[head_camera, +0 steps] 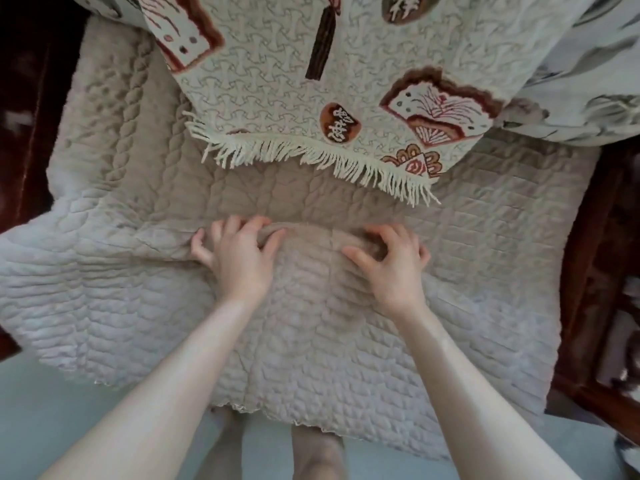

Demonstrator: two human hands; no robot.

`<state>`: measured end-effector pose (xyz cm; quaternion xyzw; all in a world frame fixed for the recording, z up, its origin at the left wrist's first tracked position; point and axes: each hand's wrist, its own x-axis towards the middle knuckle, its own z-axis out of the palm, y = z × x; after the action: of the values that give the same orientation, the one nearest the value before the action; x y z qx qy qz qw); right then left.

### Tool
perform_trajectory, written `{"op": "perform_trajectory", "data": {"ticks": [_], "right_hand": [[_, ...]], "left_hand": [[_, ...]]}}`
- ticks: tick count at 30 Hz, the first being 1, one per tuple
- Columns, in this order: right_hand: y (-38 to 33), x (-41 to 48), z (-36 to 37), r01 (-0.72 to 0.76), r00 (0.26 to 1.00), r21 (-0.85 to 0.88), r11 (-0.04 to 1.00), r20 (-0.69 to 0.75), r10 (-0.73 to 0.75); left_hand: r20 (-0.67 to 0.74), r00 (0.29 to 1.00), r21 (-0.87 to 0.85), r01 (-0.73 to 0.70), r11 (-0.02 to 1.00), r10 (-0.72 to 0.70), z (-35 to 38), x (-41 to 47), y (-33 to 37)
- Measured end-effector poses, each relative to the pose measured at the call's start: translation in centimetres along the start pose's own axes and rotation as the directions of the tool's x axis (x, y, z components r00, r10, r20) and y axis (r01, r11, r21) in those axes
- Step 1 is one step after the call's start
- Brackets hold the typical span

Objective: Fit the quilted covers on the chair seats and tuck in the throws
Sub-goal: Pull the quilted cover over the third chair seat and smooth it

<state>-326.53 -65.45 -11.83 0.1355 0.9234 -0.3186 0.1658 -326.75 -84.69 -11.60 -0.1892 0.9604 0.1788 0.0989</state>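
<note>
Quilted cover [485,237] is spread over the chair seat, its front edge hanging past it. Left hand [239,261] and right hand [393,263] each curl their fingers round a raised fold mid-seat. Fringed throw [311,98] overlaps the cover's rear, with its fringe just beyond the fingertips. Dark wooden chair arm [588,254] is at right.

Quilted cover [138,306]: beige-taupe, braid-stitched. Throw [277,81], 12 o'clock: cream, grey interlocking weave, rust-brown fan motifs, cream fringe [311,157]. Fabric [588,64], 2 o'clock: white, grey-green leaf print. Chair frame [588,254], 3 o'clock: dark red-brown.
</note>
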Motion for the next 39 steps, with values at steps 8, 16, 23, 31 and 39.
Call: {"op": "perform_trajectory", "data": {"ticks": [8, 16, 23, 31, 39], "right_hand": [[6.9, -4.6, -4.2, -0.096, 0.989, -0.142, 0.985, -0.124, 0.078], [6.1, -0.1, -6.3, 0.012, 0.993, -0.142, 0.990, -0.113, -0.028], [1.3, -1.6, -4.0, 0.152, 0.982, -0.190, 0.970, 0.137, -0.127], [-11.5, 0.7, 3.0, 0.344, 0.913, -0.006, 0.939, 0.233, -0.334], [-19.3, 2.9, 6.9, 0.488, 0.830, -0.066, 0.871, 0.346, -0.439]], "left_hand": [[0.102, 0.968, -0.032, -0.225, 0.974, 0.227, 1.0, -2.2, 2.9], [0.071, 0.997, -0.145, -0.003, 0.989, 0.013, 0.6, -2.7, 2.9], [-0.029, 0.995, -0.110, -0.095, 0.989, 0.092, -0.3, -2.2, 0.6], [-0.294, 0.951, -0.065, 0.084, 0.994, -0.100, -4.9, -1.3, -6.1], [-0.345, 0.893, -0.100, 0.271, 0.957, -0.289, -7.3, 0.0, -10.2]]}}
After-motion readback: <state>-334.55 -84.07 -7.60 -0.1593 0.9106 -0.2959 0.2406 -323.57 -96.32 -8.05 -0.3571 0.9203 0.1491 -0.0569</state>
